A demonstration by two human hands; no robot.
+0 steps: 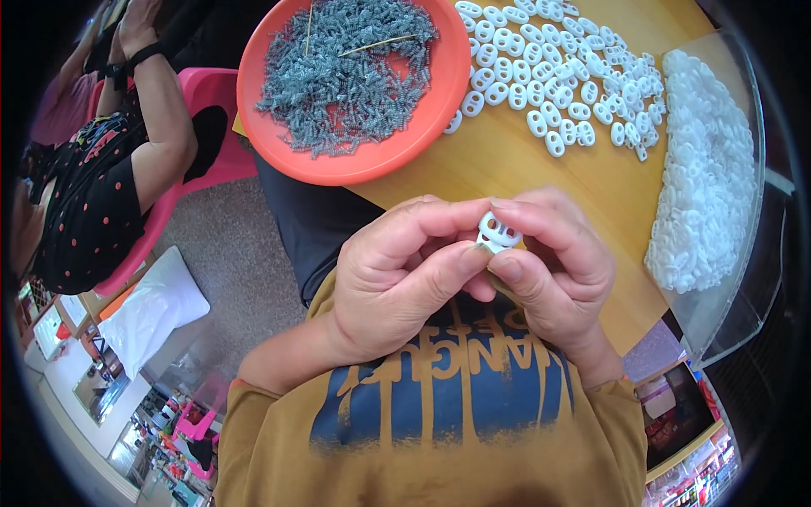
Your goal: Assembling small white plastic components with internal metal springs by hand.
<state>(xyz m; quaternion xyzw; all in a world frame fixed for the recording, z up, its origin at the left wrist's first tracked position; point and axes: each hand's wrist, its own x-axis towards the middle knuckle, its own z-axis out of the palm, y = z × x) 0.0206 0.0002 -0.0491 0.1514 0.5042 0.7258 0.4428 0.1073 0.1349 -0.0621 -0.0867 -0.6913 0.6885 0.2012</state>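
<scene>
Between my two hands is a small white two-hole cord lock (498, 232), held up in front of my chest. My left hand (404, 270) pinches it from the left, thumb below and index finger on top. From the other side my right hand (553, 262) grips it with thumb and index fingertip. Its rounded top with two round openings shows, and the rest is partly covered by my fingers. Beyond my hands, many similar white two-hole pieces (536, 122) lie spread over the wooden table (473, 173).
An orange-red basin (338, 173) full of small metal springs (338, 76) overhangs the table's left edge, with two thin sticks on the springs. A clear tray (733, 279) of small white parts (703, 177) stands at right. Another person (93, 194) sits at left by a pink chair (215, 152).
</scene>
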